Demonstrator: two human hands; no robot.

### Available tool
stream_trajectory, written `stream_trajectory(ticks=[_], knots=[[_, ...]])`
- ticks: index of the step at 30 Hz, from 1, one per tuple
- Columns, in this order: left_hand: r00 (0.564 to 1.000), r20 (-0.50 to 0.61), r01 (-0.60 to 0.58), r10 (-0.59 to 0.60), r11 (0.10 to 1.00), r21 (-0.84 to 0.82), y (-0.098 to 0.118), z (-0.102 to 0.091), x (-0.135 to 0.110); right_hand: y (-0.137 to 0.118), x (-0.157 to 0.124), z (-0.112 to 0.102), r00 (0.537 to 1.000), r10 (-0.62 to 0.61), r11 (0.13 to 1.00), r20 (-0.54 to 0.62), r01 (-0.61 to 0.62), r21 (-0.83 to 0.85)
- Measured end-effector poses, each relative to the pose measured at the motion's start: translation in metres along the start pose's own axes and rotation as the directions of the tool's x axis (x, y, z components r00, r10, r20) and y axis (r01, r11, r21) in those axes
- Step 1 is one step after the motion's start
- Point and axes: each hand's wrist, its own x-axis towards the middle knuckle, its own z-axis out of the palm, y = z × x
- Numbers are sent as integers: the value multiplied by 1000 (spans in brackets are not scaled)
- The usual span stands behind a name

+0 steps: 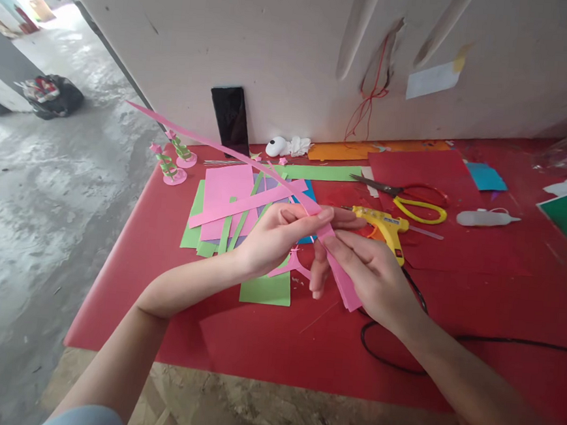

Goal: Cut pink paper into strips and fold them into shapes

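Note:
A long pink paper strip (229,150) runs from the upper left down into both hands, its lower part doubled over in layers. My left hand (282,229) pinches it between thumb and fingers near the middle. Just to the right, my right hand (368,265) grips the folded end, which sticks out below its fingers. Beneath the hands lie pink paper sheets (224,185), a loose pink strip (245,204), narrow green strips (226,224) and a green sheet (265,289). A pink cut-out piece (294,262) is partly hidden under the hands.
Right of the hands lie a yellow glue gun (390,231) with a black cord (499,341), scissors (412,203) and a white squeeze bottle (486,218). A phone (230,120) leans on the wall. Small pink-and-green flower ornaments (172,164) stand at the table's left edge.

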Motion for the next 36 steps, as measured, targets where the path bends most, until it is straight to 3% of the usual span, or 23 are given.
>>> stream_trajectory(ticks=[9, 14, 18, 25, 36], knots=[[1000, 1, -18, 18, 997, -80, -1, -1, 1, -2, -1, -2, 999, 42, 999, -5, -42, 10], [991, 113, 93, -74, 979, -179, -4, 2, 1, 1, 2, -7, 996, 70, 992, 57, -76, 100], [980, 158, 147, -121, 975, -167, -3, 3, 1, 2, 4, -7, 998, 65, 997, -3, -65, 48], [996, 78, 42, -34, 994, -102, -9, 4, -1, 5, 4, -3, 999, -43, 998, -22, 41, -57], [996, 88, -8, 19, 992, -122, -18, 4, -7, 3, -1, 3, 990, -128, 985, -54, 120, -120]])
